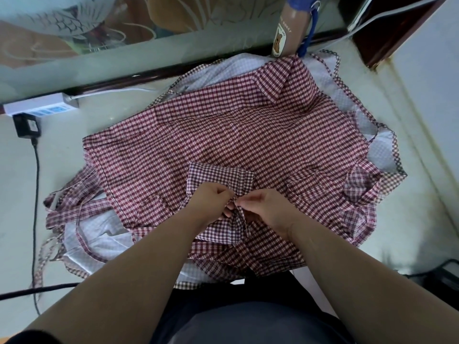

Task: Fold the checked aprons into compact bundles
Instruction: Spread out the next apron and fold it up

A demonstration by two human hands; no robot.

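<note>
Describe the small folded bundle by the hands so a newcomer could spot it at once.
A heap of red checked aprons covers the pale table. Near its front edge, the left hand and right hand pinch a narrow strap at the near edge of a small folded bundle. It alone is a neat rectangle with a finer, paler check.

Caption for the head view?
Left hand and right hand pinch a strap at a small folded checked bundle atop spread checked aprons.
</note>
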